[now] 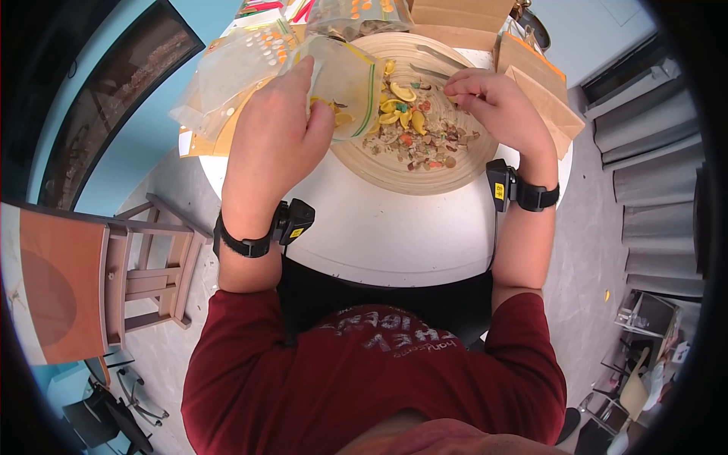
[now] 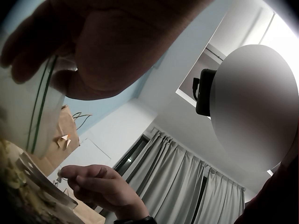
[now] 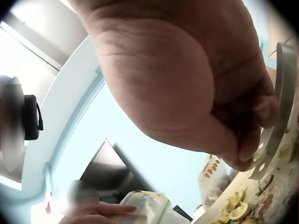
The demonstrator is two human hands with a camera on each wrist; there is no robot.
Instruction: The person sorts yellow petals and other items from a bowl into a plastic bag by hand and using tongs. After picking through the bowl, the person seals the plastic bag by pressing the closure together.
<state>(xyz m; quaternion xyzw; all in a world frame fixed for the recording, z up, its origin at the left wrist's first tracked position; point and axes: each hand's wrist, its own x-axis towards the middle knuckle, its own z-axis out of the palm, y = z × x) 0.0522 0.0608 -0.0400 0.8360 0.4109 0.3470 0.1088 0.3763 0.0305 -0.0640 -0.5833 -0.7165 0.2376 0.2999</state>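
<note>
My left hand grips a clear zip bag near its opening, fingers on one side and thumb on the other. Yellow curved pieces show inside the bag, whose green-lined mouth faces a round wooden plate. More yellow pieces, looking like dried lemon slices, lie on the plate among brown, orange and green bits. Over the plate's right side, my right hand has thumb and fingertips together, with a small pale piece at their tips. Metal tongs lie beside those fingers.
More clear bags with orange dots lie to the left and behind the plate. Brown paper bags stand at the back right. The white table's curved front edge is close to my body. A wooden chair stands at left.
</note>
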